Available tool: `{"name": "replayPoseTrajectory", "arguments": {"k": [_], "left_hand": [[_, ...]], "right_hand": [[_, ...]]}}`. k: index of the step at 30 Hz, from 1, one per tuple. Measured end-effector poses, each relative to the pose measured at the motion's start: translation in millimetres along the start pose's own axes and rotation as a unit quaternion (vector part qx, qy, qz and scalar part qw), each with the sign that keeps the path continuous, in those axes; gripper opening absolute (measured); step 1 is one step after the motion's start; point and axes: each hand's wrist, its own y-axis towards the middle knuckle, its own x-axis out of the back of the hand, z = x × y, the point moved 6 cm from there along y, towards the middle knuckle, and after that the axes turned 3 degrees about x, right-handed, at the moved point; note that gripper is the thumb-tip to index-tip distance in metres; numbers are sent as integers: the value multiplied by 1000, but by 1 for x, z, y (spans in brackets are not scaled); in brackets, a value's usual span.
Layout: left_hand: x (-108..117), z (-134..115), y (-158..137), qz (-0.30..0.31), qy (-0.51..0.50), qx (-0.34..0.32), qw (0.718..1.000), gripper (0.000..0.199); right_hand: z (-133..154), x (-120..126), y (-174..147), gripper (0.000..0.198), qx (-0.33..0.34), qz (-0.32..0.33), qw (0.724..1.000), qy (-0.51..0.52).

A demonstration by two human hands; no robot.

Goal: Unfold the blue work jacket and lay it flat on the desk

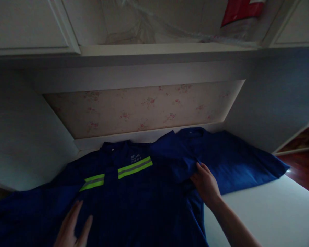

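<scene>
A dark blue work shirt with two yellow-green reflective stripes lies spread flat on a white surface, collar toward the wall. My left hand rests flat on the shirt's lower left front, fingers apart. My right hand presses on the shirt's right shoulder, where the sleeve folds over; its fingertips touch the cloth. A second blue garment lies beside it on the right.
A floral-patterned panel backs the alcove, with white walls on both sides. White cupboards and a shelf holding clear plastic wrap and a red-and-white package hang overhead. Dark wooden floor shows at the right.
</scene>
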Motion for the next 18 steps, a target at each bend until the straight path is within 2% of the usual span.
{"name": "replayPoseTrajectory", "arguments": {"k": [2, 4, 5, 6, 7, 9, 10, 11, 12, 15, 18], "left_hand": [[-26, -20, 6, 38, -20, -16, 999, 67], [-45, -39, 16, 59, 10, -48, 997, 68], [-51, -47, 22, 58, 32, -61, 996, 66], [-55, -52, 28, 56, 52, -67, 995, 63], [-58, -56, 33, 57, 70, -69, 994, 60], [-62, -60, 40, 68, 100, -67, 990, 56], [-64, -60, 41, 77, 123, -70, 987, 54], [-65, -60, 42, 86, 151, -79, 982, 53], [-66, -60, 41, 96, 181, -93, 974, 52], [-73, -57, 37, 126, 262, -145, 946, 55], [-78, -48, 36, 141, 306, -143, 931, 60]], "right_hand": [[-1, 44, 0, 35, -20, -14, 1000, -6], [2, 80, 5, 39, 31, 16, 987, -155], [4, 91, 9, 44, 78, 45, 959, -268], [6, 98, 12, 50, 123, 78, 912, -383], [4, 101, 16, 57, 160, 112, 851, -487], [-3, 104, 26, 72, 193, 172, 731, -632], [-6, 105, 32, 77, 193, 190, 687, -674], [-8, 105, 38, 80, 194, 197, 659, -700], [-9, 104, 44, 81, 201, 198, 642, -713], [-5, 102, 62, 72, 241, 162, 619, -730], [1, 100, 79, 56, 265, 133, 610, -735]]}}
